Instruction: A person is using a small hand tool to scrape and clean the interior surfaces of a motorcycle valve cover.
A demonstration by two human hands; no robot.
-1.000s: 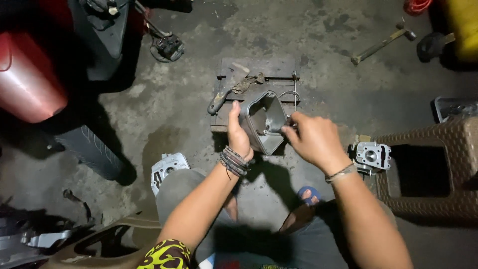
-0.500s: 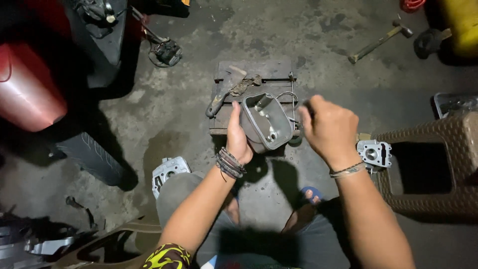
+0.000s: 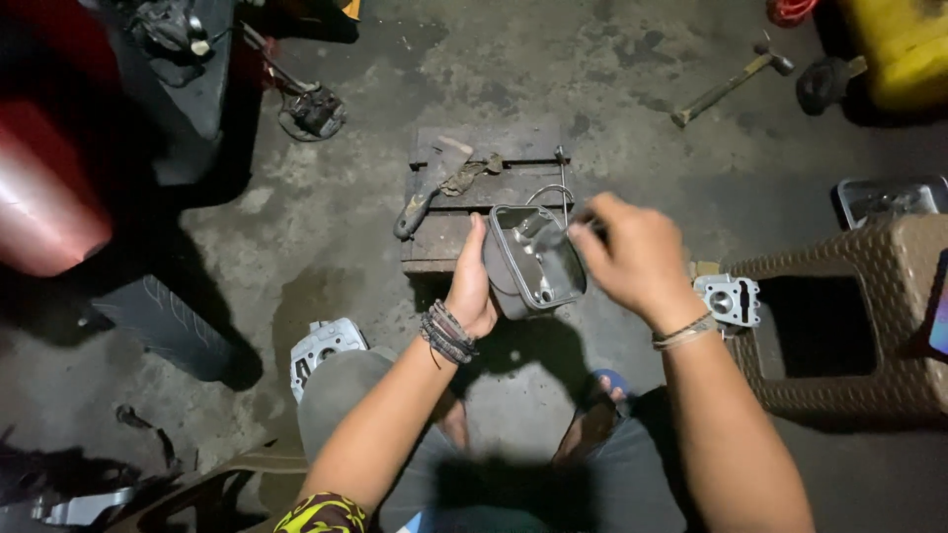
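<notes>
left hand [image 3: 472, 291]: fingers wrapped round the side of a grey metal engine cover [image 3: 533, 259], open cavity facing up, held in the air just in front of the wooden block [image 3: 464, 212].
right hand [image 3: 637, 259]: fingers pinched shut on something small and thin at the cover's top right rim; blurred, can't tell what it is.
step (my read): working the inside or rim of the cover, cleaning or scraping, while the other hand steadies it.
next move calls for: firm hold on the cover, short controlled strokes along the rim, cavity tilted toward the light.
on the block: scraper-like tool [image 3: 427, 192], bent wire [image 3: 553, 192].
floor [image 3: 395, 89]: cylinder part [image 3: 729, 300] just beside the brown stool [image 3: 849, 326]; second casting [image 3: 321, 347] by the left knee; hammer [image 3: 729, 89] well apart, top right.
</notes>
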